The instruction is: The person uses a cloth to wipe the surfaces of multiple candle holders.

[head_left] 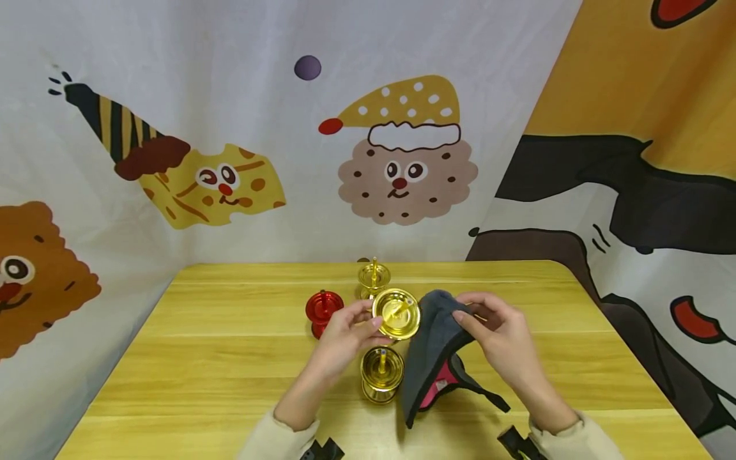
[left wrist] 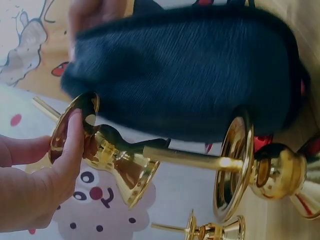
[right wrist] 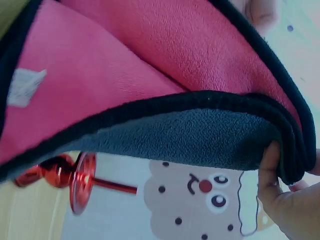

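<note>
Near the middle of the head view my left hand [head_left: 346, 333] pinches a gold candle holder [head_left: 397, 324] by its dish, thumb on the rim. It is raised and tilted, and the left wrist view shows its spike [left wrist: 46, 108] and flared foot [left wrist: 134, 177]. Just right of it, my right hand [head_left: 506, 335] pinches the upper edge of a folded blue-grey cloth [head_left: 432, 345] with black trim. Its pink lining [right wrist: 165, 45] and a white label show in the right wrist view. In the head view the cloth hangs close beside the held holder; contact between them I cannot tell.
Three more holders stand on the wooden table [head_left: 230, 358]: a red one [head_left: 324, 309] left of the left hand, a gold one [head_left: 374, 276] behind, and another gold one [head_left: 382, 377] in front. A printed curtain [head_left: 241, 83] hangs behind the table.
</note>
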{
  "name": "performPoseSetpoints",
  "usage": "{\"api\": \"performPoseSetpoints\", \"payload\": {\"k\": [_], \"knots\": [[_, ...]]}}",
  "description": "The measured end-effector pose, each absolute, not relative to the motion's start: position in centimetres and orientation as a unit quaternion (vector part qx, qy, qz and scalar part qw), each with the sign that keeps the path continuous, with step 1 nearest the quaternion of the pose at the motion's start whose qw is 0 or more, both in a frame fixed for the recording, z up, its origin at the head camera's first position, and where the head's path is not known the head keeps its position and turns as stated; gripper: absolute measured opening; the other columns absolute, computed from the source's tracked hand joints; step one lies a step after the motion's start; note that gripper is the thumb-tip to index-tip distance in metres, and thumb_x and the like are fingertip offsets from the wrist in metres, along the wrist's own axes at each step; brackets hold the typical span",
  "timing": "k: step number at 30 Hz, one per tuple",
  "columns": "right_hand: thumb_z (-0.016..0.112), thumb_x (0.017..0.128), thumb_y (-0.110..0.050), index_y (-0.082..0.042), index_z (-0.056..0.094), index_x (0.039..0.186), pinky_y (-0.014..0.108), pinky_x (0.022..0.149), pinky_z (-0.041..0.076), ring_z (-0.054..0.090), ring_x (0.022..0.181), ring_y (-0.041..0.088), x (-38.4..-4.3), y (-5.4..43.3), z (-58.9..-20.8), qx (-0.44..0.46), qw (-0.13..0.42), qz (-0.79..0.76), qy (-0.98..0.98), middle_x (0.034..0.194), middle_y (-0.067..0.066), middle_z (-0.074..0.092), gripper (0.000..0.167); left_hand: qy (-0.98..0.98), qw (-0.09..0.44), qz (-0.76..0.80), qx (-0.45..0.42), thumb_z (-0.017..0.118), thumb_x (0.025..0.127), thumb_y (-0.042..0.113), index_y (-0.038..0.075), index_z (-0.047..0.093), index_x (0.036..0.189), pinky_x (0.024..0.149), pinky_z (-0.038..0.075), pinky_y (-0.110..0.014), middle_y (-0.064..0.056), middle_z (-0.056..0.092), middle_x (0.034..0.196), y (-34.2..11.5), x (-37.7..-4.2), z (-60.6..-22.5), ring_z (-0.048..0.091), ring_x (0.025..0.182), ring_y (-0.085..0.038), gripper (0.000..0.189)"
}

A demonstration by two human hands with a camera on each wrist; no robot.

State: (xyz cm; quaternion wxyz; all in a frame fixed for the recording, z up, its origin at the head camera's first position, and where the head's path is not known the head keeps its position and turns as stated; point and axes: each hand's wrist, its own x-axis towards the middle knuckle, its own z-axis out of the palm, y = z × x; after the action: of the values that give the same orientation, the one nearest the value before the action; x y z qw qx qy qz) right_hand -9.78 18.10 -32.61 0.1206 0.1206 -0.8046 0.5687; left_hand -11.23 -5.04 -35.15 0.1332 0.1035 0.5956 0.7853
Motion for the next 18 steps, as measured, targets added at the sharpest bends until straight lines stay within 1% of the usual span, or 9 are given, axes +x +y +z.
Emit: {"api": "performPoseSetpoints", "payload": {"k": [3,5,8,10,13,16,18], "knots": [[0.062,0.085,-0.003,-0.001,0.062,0.103,0.022,0.061,0.049,0.057,0.078,0.013,-9.8,17.3,-32.7,0.145,0.121,0.574,-0.797,0.098,0.006,0.059,0.018,0.605,0.131,0.777,0.114,0.044,0.092,-0.007,-0.016,0.042,0.122,0.079,0.052,-0.040,-0.024,0.046,0.103,-4.6,-11.0,-35.2,0.061,0.080,-0.024,0.031],[0.062,0.085,-0.001,-0.001,0.062,0.106,0.022,0.063,0.049,0.056,0.079,0.012,-9.9,17.0,-32.8,0.168,0.115,0.572,-0.794,0.102,0.008,0.058,0.021,0.611,0.130,0.772,0.117,0.044,0.092,-0.006,-0.015,0.043,0.122,0.078,0.053,-0.040,-0.022,0.046,0.102,-4.4,-10.9,-35.2,0.061,0.079,-0.023,0.030],[0.062,0.085,0.000,-0.001,0.060,0.113,0.022,0.061,0.049,0.054,0.083,0.012,-9.9,16.7,-33.0,0.213,0.098,0.557,-0.797,0.110,0.011,0.056,0.028,0.615,0.131,0.768,0.118,0.043,0.093,-0.006,-0.014,0.044,0.122,0.077,0.053,-0.039,-0.022,0.046,0.101,-4.3,-10.8,-35.3,0.060,0.079,-0.022,0.030],[0.062,0.084,0.001,0.000,0.058,0.118,0.022,0.061,0.050,0.053,0.087,0.014,-10.0,16.7,-33.1,0.245,0.078,0.546,-0.797,0.116,0.014,0.054,0.034,0.618,0.131,0.766,0.121,0.043,0.093,-0.006,-0.014,0.045,0.122,0.077,0.053,-0.038,-0.022,0.046,0.101,-4.2,-10.8,-35.3,0.060,0.080,-0.024,0.030],[0.063,0.083,0.001,-0.001,0.053,0.124,0.024,0.067,0.053,0.055,0.095,0.018,-10.2,16.8,-33.3,0.285,0.054,0.514,-0.808,0.123,0.017,0.050,0.042,0.624,0.128,0.761,0.123,0.043,0.093,-0.005,-0.013,0.045,0.121,0.077,0.054,-0.037,-0.022,0.047,0.101,-4.3,-10.8,-35.4,0.061,0.081,-0.029,0.029],[0.065,0.081,0.003,-0.004,0.051,0.128,0.027,0.076,0.053,0.056,0.103,0.027,-10.3,16.9,-33.4,0.295,0.043,0.476,-0.828,0.127,0.019,0.048,0.049,0.632,0.126,0.754,0.126,0.044,0.093,-0.004,-0.013,0.046,0.121,0.076,0.054,-0.036,-0.021,0.048,0.101,-4.4,-10.8,-35.5,0.062,0.081,-0.032,0.029],[0.066,0.079,0.004,-0.006,0.052,0.128,0.027,0.076,0.053,0.056,0.104,0.030,-10.5,17.0,-33.6,0.291,0.049,0.449,-0.843,0.127,0.018,0.049,0.051,0.636,0.126,0.750,0.131,0.044,0.094,-0.003,-0.012,0.047,0.120,0.076,0.054,-0.036,-0.021,0.048,0.102,-4.4,-10.8,-35.6,0.063,0.081,-0.033,0.028]]}}
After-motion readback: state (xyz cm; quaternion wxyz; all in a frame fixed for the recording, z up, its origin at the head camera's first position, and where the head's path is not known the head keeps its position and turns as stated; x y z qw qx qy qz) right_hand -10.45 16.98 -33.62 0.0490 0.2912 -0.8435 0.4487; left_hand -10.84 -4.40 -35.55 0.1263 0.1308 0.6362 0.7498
